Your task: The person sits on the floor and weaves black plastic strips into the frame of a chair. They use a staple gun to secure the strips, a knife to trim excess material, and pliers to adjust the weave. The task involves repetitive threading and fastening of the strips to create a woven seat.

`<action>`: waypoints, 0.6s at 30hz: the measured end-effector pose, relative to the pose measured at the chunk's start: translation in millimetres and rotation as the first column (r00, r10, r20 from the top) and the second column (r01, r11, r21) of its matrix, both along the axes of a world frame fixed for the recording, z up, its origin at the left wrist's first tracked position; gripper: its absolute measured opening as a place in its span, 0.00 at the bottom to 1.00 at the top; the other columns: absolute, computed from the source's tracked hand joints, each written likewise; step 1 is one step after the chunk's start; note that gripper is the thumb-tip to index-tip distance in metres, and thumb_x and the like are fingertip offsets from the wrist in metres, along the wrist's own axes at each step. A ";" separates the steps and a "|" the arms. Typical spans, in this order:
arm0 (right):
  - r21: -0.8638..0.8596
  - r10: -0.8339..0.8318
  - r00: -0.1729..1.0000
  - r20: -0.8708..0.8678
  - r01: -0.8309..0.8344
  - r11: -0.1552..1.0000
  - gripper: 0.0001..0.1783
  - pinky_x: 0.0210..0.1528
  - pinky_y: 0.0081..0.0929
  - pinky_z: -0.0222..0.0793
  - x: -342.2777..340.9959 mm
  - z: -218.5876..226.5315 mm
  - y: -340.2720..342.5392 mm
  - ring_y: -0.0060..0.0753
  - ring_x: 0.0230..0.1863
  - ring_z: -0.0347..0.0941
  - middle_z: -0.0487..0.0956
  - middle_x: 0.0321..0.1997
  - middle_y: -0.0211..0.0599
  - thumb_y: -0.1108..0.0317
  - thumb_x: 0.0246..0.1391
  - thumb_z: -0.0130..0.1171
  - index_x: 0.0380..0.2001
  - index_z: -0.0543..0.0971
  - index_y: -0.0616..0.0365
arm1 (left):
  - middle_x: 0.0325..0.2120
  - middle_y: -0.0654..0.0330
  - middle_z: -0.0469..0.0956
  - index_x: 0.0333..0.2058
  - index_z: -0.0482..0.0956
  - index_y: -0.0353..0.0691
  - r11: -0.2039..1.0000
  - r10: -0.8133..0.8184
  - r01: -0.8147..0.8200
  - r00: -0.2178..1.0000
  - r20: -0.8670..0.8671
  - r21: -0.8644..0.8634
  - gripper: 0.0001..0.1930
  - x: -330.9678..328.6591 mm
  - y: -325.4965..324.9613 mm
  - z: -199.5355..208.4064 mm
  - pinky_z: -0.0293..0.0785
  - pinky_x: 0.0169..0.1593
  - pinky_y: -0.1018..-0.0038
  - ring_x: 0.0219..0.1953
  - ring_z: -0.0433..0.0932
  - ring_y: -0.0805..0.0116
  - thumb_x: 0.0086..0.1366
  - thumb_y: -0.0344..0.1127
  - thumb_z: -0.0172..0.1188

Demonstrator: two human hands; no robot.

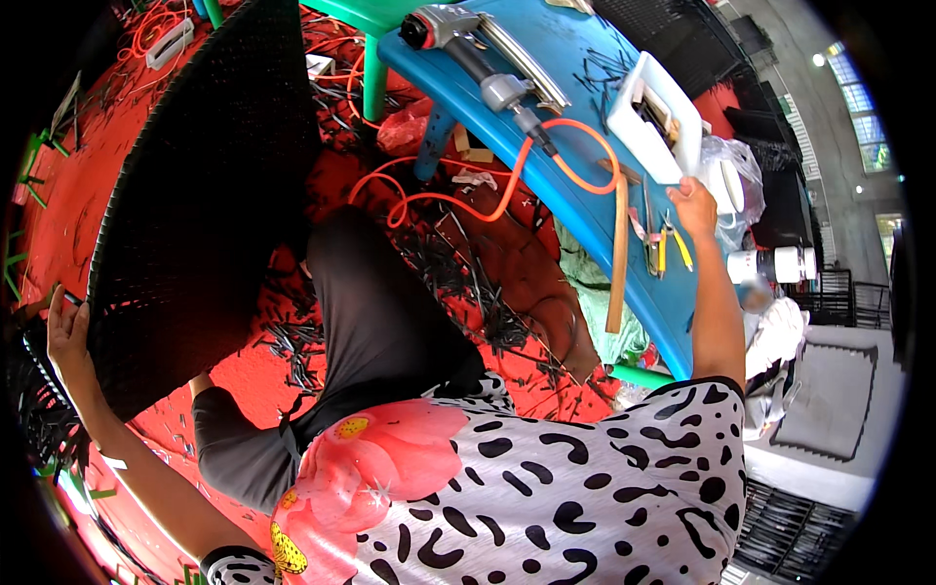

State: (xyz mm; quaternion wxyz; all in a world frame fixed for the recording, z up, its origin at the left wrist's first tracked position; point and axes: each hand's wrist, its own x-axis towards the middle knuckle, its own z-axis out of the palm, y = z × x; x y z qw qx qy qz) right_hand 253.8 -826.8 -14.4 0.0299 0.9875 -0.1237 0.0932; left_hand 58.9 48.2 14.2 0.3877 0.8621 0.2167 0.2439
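Observation:
A large black woven panel stands on its edge at the left, leaning across in front of my legs. My left hand is at its outer left edge, fingers and thumb closed around the rim; a small dark piece shows between them. My right arm stretches out over the blue table. There my right hand grips the near end of a white plastic tray with its fingers closed. Dark and brown small pieces lie inside the tray. Yellow-handled pliers and red-handled pliers rest close to this hand.
An air nail gun lies on the table, its orange hose looping down to the floor. A wooden strip sticks out over the table edge. Black scraps litter the red floor. A green stool stands behind.

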 end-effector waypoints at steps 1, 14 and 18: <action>0.005 -0.015 0.999 -0.047 0.015 1.000 0.34 0.50 0.40 0.68 -13.8 -0.1 -12.7 0.51 0.49 0.73 0.77 0.45 0.54 0.46 0.40 0.65 0.45 0.76 0.62 | 0.23 0.72 0.66 0.57 0.65 0.32 1.000 0.008 -0.008 1.000 0.020 -0.003 0.24 2.7 -4.0 -1.8 0.56 0.34 0.90 0.27 0.61 0.85 0.61 0.28 0.57; 0.242 0.017 0.986 -0.168 0.024 0.970 0.30 0.34 0.36 0.67 -85.8 -48.7 -99.7 0.35 0.29 0.73 0.79 0.26 0.40 0.43 0.40 0.63 0.33 0.81 0.63 | 0.39 0.56 0.79 0.49 0.70 0.33 0.933 -0.061 0.037 0.996 0.058 0.358 0.19 -4.5 -39.1 15.2 0.70 0.49 0.76 0.43 0.76 0.68 0.57 0.30 0.55; 0.529 -0.217 0.866 0.450 -0.063 0.846 0.21 0.38 0.31 0.67 -61.2 -37.9 -152.8 0.33 0.32 0.72 0.77 0.29 0.40 0.56 0.47 0.54 0.33 0.80 0.67 | 0.32 0.59 0.78 0.57 0.62 0.28 0.993 -0.040 0.066 0.969 0.243 -0.101 0.28 -8.0 -46.9 6.2 0.71 0.42 0.80 0.36 0.76 0.75 0.56 0.23 0.58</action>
